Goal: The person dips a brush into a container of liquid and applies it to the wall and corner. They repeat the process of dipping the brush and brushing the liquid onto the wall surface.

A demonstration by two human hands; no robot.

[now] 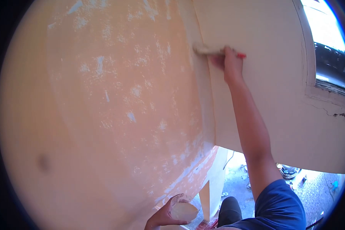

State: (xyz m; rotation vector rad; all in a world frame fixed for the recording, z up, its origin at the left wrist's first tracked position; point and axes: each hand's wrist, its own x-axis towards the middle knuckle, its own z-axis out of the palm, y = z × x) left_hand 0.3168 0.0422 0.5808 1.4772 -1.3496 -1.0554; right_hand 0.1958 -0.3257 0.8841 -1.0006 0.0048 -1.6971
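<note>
High at the wall corner, my right hand [230, 64] is closed around the handle of a paintbrush [211, 51] with a red end. The brush lies nearly level, its bristles against the pale painted strip [205, 92] beside the corner line. Down at the bottom, my left hand [163, 217] grips a clear plastic cup [184, 211] from its left side. Pale, creamy paint shows inside the cup. To the left of the strip spreads a peach-coloured wall [103, 115] with rough white patches.
A cream wall [264, 96] meets the peach one at the corner. On its right is a window [329, 50], with a cracked area below. Far below, the speckled floor [314, 195] carries a round container [289, 171], small bottles and cables.
</note>
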